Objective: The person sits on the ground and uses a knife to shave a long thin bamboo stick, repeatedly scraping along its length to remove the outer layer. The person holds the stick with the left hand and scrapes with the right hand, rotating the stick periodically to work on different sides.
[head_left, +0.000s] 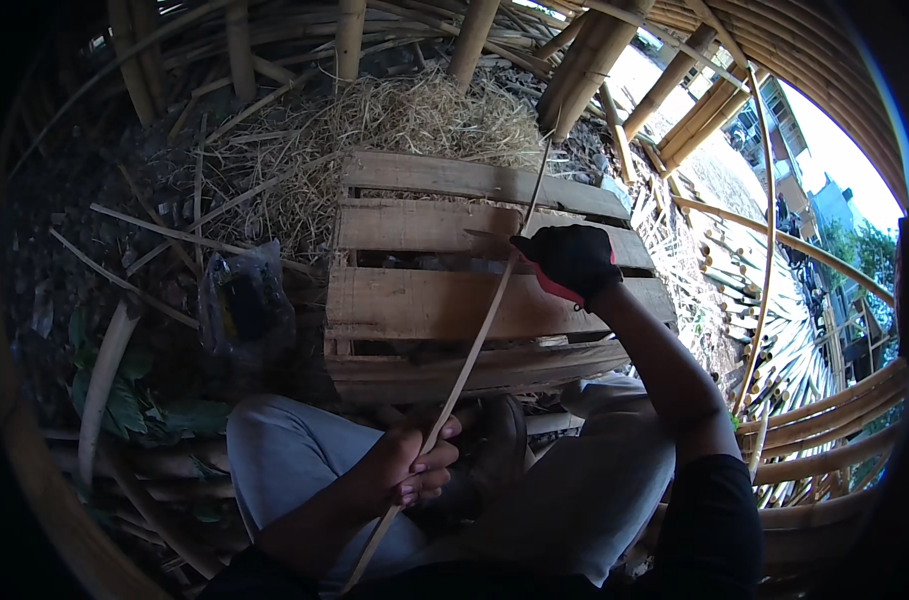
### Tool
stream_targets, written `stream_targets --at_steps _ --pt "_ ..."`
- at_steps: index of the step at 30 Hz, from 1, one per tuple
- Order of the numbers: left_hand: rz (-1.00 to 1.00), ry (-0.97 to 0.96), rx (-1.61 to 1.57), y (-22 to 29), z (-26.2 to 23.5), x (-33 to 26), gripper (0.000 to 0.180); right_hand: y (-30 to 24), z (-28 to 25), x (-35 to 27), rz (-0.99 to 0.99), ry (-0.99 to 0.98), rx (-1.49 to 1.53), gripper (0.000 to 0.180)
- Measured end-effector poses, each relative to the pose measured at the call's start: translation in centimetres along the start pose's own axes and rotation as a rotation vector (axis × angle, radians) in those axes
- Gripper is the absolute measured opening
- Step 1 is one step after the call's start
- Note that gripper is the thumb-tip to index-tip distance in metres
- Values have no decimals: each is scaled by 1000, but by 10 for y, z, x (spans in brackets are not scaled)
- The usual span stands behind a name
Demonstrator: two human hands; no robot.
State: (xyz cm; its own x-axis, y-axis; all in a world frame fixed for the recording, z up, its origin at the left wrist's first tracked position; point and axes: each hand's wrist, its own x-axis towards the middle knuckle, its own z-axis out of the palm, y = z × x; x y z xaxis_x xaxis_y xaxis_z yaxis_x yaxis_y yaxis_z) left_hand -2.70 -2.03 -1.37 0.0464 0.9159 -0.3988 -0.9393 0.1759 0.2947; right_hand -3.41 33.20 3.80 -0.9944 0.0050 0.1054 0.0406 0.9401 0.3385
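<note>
at the far left, dark ground is seen strewn with thin bamboo offcuts point(124, 283) and a patch of green leaves point(124, 405). just to the right of these, a clear plastic bag point(242, 305) with dark contents is propped beside the left edge of a wooden pallet point(414, 305). behind the pallet a heap of dry straw point(414, 125) is piled against upright bamboo poles point(584, 60).

in the lower middle, the bare left hand point(406, 465) is closed around the lower part of a long thin bamboo strip point(474, 350), with the fingers wrapped over it above the grey-trousered knees. the strip is held slanted, running from the bottom edge near the lap, up through the left hand, across the front of the pallet and on toward the poles at the top. a brown shoe point(499, 450) is seen just right of the left hand, below the front edge of the pallet.

further right and higher, the right hand point(571, 262), covered by a black glove with a red trim, is clenched at the strip over the slats of the pallet. a small blade point(486, 236) is seen projecting leftward from this fist, touching the strip.

at the right edge, curved bamboo slats point(834, 420) and stacked split bamboo point(754, 300) are laid out, with buildings and trees beyond.
</note>
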Motion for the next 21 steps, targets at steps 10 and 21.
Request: stream_targets --at_steps 10,21 --pt "59 75 167 -12 1 0 25 -100 -70 -52 -209 -111 186 47" --pt "72 60 217 -17 1 2 27 -36 -41 -30 -7 -197 66 41"
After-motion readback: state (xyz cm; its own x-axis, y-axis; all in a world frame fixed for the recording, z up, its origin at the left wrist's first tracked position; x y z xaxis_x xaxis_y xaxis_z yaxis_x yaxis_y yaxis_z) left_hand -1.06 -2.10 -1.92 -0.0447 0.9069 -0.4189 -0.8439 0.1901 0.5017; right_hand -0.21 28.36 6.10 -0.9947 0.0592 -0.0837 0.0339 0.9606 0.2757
